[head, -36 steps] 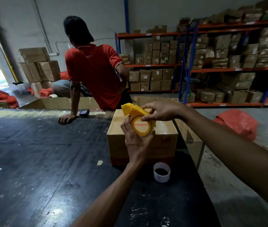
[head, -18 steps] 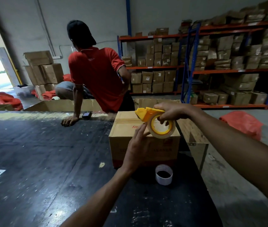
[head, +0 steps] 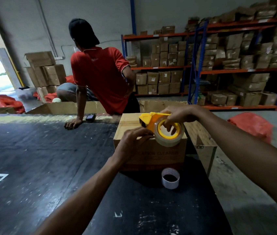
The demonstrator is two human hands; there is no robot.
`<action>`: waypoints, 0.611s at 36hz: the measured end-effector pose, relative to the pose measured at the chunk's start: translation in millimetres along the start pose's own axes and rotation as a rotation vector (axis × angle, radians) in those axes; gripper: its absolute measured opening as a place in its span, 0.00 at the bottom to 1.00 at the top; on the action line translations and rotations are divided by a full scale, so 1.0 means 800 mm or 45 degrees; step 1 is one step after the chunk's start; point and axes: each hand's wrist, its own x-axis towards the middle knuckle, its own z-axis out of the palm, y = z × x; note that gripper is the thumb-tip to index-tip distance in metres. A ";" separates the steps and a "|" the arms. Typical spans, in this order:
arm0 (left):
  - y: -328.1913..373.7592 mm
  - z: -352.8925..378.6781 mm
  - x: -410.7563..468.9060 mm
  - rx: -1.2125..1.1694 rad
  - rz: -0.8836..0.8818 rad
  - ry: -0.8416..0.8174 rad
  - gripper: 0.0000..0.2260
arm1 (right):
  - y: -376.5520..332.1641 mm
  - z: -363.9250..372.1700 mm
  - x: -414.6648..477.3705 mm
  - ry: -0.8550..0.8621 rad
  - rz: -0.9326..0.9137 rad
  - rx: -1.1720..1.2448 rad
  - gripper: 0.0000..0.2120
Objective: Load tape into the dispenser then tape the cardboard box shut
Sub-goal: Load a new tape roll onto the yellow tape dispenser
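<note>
A yellow tape dispenser [head: 148, 120] with a clear tape roll [head: 169, 138] on it is held over the top of a brown cardboard box [head: 151, 155]. My right hand [head: 178, 114] grips the dispenser from above, fingers through the roll's yellow core. My left hand [head: 134, 141] pinches at the roll's left edge, just under the dispenser's mouth. The box stands on a black table [head: 49, 158], flaps down.
An empty white tape core [head: 170, 178] stands on the table in front of the box. A person in a red shirt [head: 100, 78] leans on the table's far edge, hand beside a small black device [head: 90, 117]. Open cartons, red bags and box-filled shelves [head: 219, 65] surround the table.
The dispenser has turned from its printed face toward me to its open core side and moved right over the box. My left hand shifted from cupping it to pinching at the roll's edge.
</note>
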 end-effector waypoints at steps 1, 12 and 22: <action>0.001 0.001 0.000 -0.012 -0.008 0.020 0.08 | 0.000 -0.001 0.000 0.002 0.001 0.006 0.15; 0.003 0.024 -0.017 -0.003 -0.017 0.162 0.13 | 0.000 -0.004 -0.004 0.028 -0.027 0.024 0.13; 0.003 0.001 0.002 -0.031 0.008 0.033 0.10 | 0.003 -0.003 -0.005 -0.032 0.004 0.020 0.12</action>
